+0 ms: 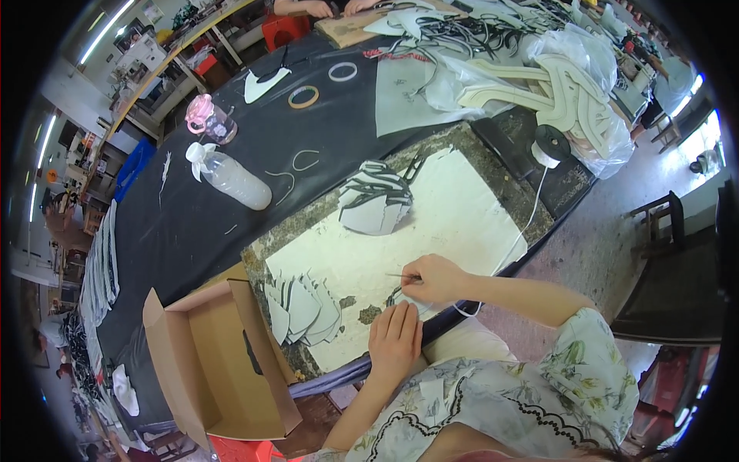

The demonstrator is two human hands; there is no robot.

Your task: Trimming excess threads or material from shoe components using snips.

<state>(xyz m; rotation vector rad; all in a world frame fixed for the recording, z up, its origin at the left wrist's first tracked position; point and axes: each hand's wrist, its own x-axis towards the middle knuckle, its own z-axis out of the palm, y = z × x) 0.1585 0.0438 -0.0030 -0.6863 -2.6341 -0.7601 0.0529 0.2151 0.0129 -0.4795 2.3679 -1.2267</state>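
Observation:
My right hand point(437, 279) pinches a thin needle-like tool whose tip points left over the cream work sheet point(454, 208). A white tape point(531, 219) runs from a spool point(550, 145) down toward that hand. My left hand point(395, 337) lies flat, fingers together, pressing a small cut piece at the sheet's near edge. A fanned stack of white cut pieces with dark trim point(302, 306) lies to the left of my hands. Another pile of such pieces point(375, 200) sits further up the sheet.
An open cardboard box point(215, 362) stands at the left. Two plastic bottles point(231, 179) and tape rings point(304, 96) lie on the dark table cover. Bagged cream shapes point(562, 88) pile at the far right. Another person's hands point(319, 8) work at the far end.

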